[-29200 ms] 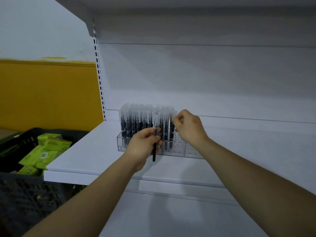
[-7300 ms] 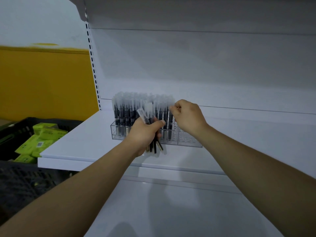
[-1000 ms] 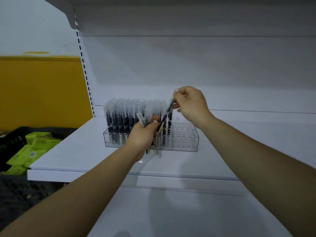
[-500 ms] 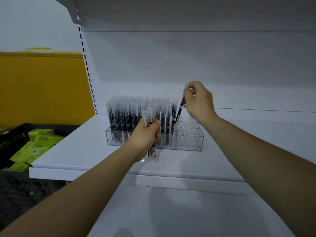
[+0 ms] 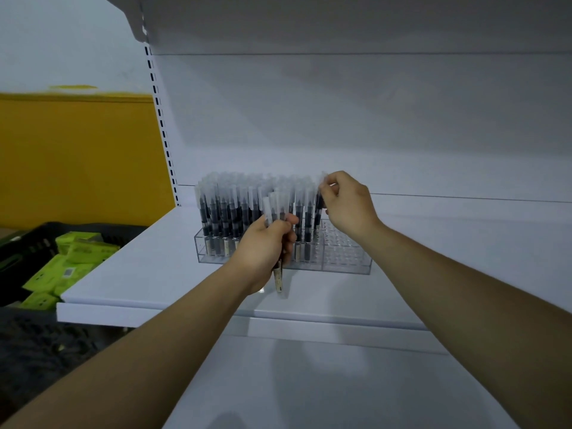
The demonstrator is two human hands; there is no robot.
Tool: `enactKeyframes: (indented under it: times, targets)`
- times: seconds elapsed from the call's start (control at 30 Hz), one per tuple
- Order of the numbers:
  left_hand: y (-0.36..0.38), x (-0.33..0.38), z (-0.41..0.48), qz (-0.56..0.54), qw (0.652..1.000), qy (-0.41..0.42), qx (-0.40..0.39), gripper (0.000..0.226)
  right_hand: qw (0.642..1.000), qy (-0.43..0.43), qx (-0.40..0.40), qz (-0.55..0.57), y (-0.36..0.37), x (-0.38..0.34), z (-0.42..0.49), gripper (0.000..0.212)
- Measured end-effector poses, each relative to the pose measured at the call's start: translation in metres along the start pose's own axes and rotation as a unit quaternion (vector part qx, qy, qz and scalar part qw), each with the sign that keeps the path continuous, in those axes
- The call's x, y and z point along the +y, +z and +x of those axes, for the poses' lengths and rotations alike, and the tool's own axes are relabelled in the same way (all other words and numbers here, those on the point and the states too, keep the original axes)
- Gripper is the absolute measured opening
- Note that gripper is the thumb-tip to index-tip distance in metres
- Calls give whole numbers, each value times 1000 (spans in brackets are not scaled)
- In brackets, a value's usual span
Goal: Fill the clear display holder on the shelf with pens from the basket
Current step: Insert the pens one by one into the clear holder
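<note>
Right grip (image 5: pixel 348 205): closed in a fingertip pinch on the frosted cap of one black pen (image 5: pixel 318 198), held upright at the right edge of the filled rows in the clear acrylic display holder (image 5: pixel 346 261). Upright hold is presumably so the barrel drops straight into a hole; whether the tip is already seated cannot be told. Left grip (image 5: pixel 266 246): wrapped round a small bundle of matching pens (image 5: pixel 277 209), caps up, just in front of the holder. Judged a ready supply, kept close so the right grip need only reach across. Holder sits on the white shelf (image 5: pixel 139 267); left part packed, right block of holes bare. Black plastic basket (image 5: pixel 24 252), left of and below the shelf, shows green boxes (image 5: pixel 74 252); no loose pens discernible there.
</note>
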State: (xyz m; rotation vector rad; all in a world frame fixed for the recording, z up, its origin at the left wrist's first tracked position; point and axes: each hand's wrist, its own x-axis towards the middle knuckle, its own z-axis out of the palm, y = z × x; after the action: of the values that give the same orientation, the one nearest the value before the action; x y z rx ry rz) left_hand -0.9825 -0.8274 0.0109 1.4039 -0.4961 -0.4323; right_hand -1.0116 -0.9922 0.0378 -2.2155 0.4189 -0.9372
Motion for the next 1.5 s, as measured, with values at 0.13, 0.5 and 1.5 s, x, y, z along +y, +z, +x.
enactKeyframes:
  times: [0.13,0.5,1.5]
  targets:
    - [0,2,-1,8,1000,13,-2,24,998,-11,-17,-53,0,2,-1,16]
    - [8,1,-3,0,999,31,-30,12,997,-70,29,15,-14,-12,-27,23]
    - [-1,2,-6,4,1000,3,4,18,999,-16,10,40,-8,-1,-10,13]
